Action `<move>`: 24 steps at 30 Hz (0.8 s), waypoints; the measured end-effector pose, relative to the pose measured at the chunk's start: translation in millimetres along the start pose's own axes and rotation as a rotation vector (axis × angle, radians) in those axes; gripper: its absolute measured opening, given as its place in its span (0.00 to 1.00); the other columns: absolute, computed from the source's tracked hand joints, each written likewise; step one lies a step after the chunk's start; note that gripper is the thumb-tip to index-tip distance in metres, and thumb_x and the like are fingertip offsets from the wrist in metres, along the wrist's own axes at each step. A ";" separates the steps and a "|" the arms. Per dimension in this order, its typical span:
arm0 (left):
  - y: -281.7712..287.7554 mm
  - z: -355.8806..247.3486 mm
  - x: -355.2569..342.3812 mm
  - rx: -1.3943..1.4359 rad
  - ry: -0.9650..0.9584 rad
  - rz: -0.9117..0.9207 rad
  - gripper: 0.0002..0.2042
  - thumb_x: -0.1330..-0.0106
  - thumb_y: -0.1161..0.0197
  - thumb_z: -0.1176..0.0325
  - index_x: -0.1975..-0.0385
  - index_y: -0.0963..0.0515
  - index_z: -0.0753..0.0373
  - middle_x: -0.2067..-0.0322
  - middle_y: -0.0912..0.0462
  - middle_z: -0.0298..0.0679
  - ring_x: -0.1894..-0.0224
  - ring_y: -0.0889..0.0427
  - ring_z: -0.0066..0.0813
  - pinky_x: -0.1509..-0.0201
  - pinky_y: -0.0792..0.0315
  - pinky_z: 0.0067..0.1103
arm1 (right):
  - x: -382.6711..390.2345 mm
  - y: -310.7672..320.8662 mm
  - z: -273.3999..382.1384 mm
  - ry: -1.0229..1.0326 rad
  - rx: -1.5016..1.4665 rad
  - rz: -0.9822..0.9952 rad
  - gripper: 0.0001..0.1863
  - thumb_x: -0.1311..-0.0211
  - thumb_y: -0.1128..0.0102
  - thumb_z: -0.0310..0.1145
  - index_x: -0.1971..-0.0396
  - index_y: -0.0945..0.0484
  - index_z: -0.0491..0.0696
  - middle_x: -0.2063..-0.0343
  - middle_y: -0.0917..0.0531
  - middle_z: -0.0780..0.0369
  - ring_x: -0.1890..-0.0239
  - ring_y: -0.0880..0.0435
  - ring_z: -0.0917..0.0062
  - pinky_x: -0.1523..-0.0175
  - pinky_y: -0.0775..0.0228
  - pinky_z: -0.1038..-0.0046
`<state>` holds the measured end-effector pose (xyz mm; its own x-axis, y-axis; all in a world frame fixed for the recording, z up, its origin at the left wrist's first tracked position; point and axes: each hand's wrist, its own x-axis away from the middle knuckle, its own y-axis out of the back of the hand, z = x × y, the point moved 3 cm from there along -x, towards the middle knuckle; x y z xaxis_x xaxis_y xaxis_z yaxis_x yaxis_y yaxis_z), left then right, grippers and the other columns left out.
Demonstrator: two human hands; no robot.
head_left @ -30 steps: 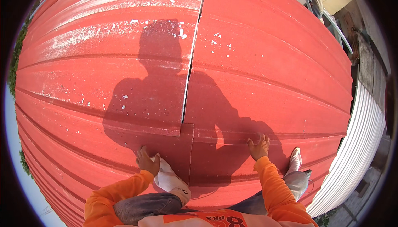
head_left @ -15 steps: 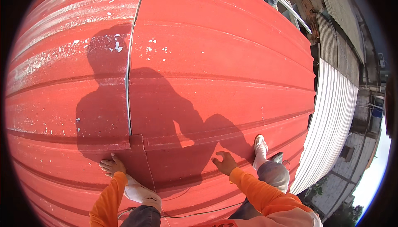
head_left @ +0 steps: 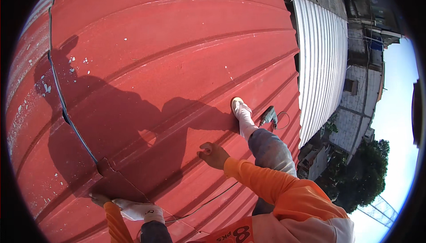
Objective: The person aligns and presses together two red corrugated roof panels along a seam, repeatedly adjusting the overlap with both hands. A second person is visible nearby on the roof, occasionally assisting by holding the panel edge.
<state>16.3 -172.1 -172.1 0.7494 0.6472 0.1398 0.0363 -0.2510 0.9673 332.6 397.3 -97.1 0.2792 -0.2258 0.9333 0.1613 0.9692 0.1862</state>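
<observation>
The right hand point(head_left: 214, 155) is loosely curled above the red metal roof point(head_left: 199, 74), gripping nothing I can see. The left hand point(head_left: 100, 199) is low, right beside the left foot point(head_left: 133, 209) with the same roof under it, but honestly it's too shadowed to tell its grip. There's a drill point(head_left: 269, 117) lying to the right of the right hand, past the right leg point(head_left: 269, 147).

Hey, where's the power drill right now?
In the head view, the power drill lies right of centre on the red metal roof, just right of the person's right shin, between it and the white corrugated sheeting.
</observation>
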 end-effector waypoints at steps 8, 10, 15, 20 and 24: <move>-8.5 -151.6 149.3 0.445 -0.007 -0.223 0.40 0.30 0.61 0.38 0.31 0.49 0.70 0.36 0.40 0.62 0.35 0.37 0.57 0.33 0.41 0.42 | -129.1 53.6 19.9 0.059 0.293 -0.448 0.45 0.45 0.37 0.56 0.33 0.43 0.49 0.32 0.43 0.49 0.32 0.41 0.54 0.32 0.44 0.58; -34.5 -133.7 135.6 0.402 -0.026 -0.383 0.40 0.30 0.62 0.38 0.31 0.49 0.69 0.34 0.41 0.59 0.33 0.39 0.56 0.31 0.44 0.44 | -155.8 56.7 46.7 0.179 0.524 -0.423 0.53 0.49 0.34 0.59 0.29 0.49 0.51 0.29 0.50 0.49 0.28 0.52 0.54 0.28 0.51 0.55; -43.5 -125.1 125.8 0.360 -0.128 -0.445 0.41 0.30 0.64 0.37 0.29 0.51 0.69 0.30 0.48 0.55 0.28 0.48 0.50 0.25 0.56 0.39 | -196.0 57.3 53.6 0.218 0.793 -0.216 0.66 0.57 0.31 0.65 0.26 0.64 0.54 0.27 0.65 0.50 0.24 0.64 0.56 0.27 0.55 0.52; -42.8 -108.0 132.5 0.296 -0.225 -0.478 0.42 0.29 0.67 0.37 0.29 0.54 0.70 0.28 0.52 0.54 0.26 0.52 0.46 0.24 0.61 0.37 | -192.6 49.7 64.7 0.187 0.794 -0.126 0.71 0.61 0.28 0.65 0.27 0.68 0.53 0.27 0.69 0.49 0.24 0.66 0.55 0.26 0.54 0.53; -44.5 -119.2 139.2 0.276 -0.230 -0.484 0.42 0.29 0.69 0.37 0.29 0.54 0.70 0.28 0.52 0.54 0.26 0.53 0.46 0.24 0.61 0.37 | -194.9 52.4 62.4 0.146 0.836 -0.125 0.73 0.63 0.25 0.62 0.27 0.70 0.54 0.27 0.69 0.50 0.25 0.66 0.55 0.27 0.51 0.55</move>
<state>40.2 14.9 -170.5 0.7273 0.5701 -0.3821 0.5564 -0.1639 0.8146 227.6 498.2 -250.1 0.4341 -0.2906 0.8527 -0.5358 0.6776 0.5037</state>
